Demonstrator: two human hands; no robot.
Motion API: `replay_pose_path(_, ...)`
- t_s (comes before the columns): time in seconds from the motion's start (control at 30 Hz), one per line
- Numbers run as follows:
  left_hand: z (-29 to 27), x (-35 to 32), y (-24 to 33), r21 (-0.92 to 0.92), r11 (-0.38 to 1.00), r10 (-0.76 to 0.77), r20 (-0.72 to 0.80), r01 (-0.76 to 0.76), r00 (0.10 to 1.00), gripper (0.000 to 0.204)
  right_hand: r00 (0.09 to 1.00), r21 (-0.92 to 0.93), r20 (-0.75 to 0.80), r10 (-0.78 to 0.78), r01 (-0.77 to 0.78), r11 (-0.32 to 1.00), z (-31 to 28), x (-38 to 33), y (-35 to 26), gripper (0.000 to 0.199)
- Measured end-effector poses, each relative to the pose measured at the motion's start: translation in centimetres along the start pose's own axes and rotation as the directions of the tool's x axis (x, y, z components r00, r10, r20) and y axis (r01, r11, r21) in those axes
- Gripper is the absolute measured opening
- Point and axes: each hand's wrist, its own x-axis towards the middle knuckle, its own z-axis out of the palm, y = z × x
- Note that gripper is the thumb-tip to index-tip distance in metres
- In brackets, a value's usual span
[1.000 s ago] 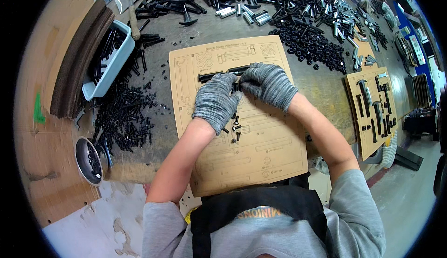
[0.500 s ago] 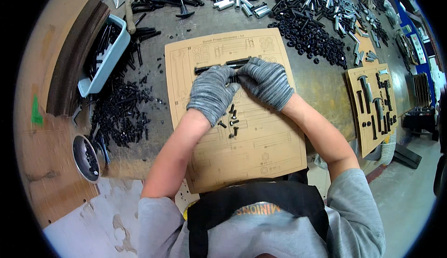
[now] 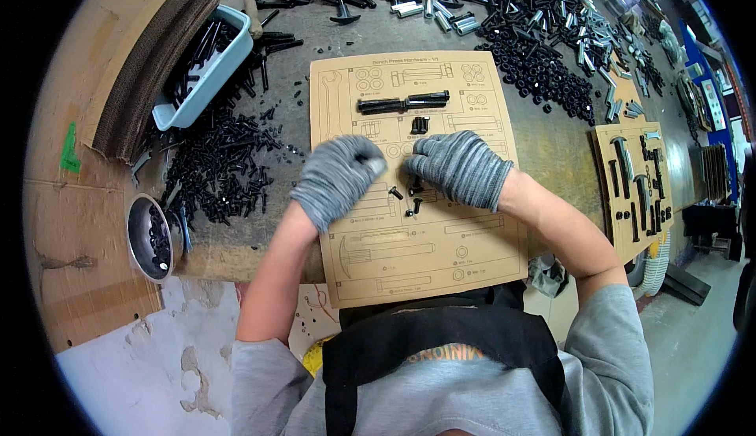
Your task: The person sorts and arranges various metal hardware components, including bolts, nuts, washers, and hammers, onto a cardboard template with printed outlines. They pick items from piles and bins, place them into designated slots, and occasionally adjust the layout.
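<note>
A printed cardboard sheet point(image 3: 370, 271) lies before me, with long black bolts point(image 3: 403, 102) side by side across its upper part. Below them stands a tight cluster of short black bolts point(image 3: 420, 125). My right hand point(image 3: 465, 170), in a grey knitted glove, has its fingers pinched together just above a few loose short bolts point(image 3: 416, 204); its fingertips hide whatever they hold. Over the sheet's left side is my left hand point(image 3: 339, 180), gloved alike, fingers curled towards the thumb. Whether anything is inside it is hidden.
Small black screws point(image 3: 224, 164) are heaped on the left, by a blue bin point(image 3: 209, 66) and a metal bowl point(image 3: 150, 239). Black nuts point(image 3: 535, 74) and silver sleeves point(image 3: 465, 24) lie at the back. A board with hardware point(image 3: 634, 192) sits at right.
Both hands have come back towards me from the long bolts and moved apart, the left hand going left. The short bolt cluster below the long bolts is now uncovered. The view has shifted slightly.
</note>
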Motion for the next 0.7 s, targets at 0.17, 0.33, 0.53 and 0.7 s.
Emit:
replay_pose_path(0.17,-0.9,2.3,-0.7,0.202,0.977,-0.047,-0.130,0.072,0.990,0.024,0.993,0.085,-0.010,0.120,-0.119,0.989,-0.3,0.8,-0.7,0.016)
replay_pose_path(0.33,0.3,0.6,-1.7,0.349,0.936,0.140,-0.257,-0.044,0.956,0.030,0.898,0.473,-0.161,0.409,-0.293,0.831,-0.5,2.4,0.2,0.015)
replay_pose_path(0.53,1.4,1.4,-2.1,0.340,0.938,0.164,-0.287,-0.060,0.944,0.020,0.881,0.291,-0.203,0.428,-0.363,0.885,0.9,6.4,0.5,0.018)
replay_pose_path(0.7,1.2,0.9,-1.6,0.245,0.967,0.130,-0.252,-0.067,0.959,0.020,0.880,0.238,-0.234,0.414,-0.361,0.902,0.8,5.6,0.2,0.020)
